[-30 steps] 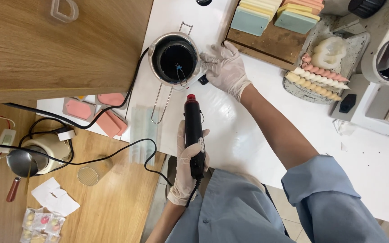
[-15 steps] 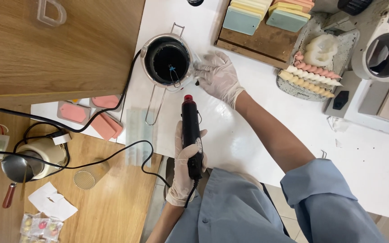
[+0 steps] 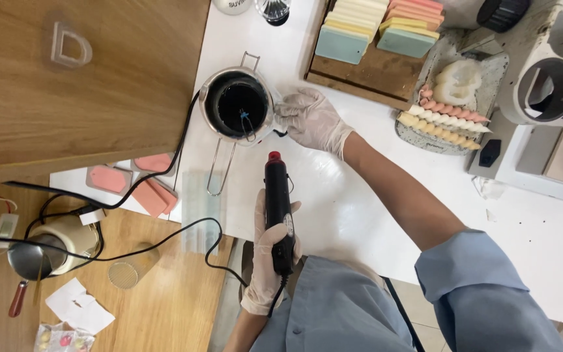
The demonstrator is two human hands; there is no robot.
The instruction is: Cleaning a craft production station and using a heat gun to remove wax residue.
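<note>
Two gloved hands are yours: your left hand (image 3: 270, 261) is wrapped around the grip of a black heat gun (image 3: 277, 212), and your right hand (image 3: 313, 119) rests with curled fingers against the 3 o'clock side of a metal pot (image 3: 237, 105); whether it grips the rim you cannot tell. The gun lies over the white table (image 3: 360, 215), its long axis running 6 to 12 o'clock, its red nozzle aimed toward 12, just short of the pot. The pot's wire handle stretches toward 7 o'clock, beside the gun. A black cord (image 3: 164, 238) loops at 9 o'clock, with pink bars (image 3: 148, 192) past it. A wooden tray of pastel bars (image 3: 373, 62) sits at 1 o'clock.
</note>
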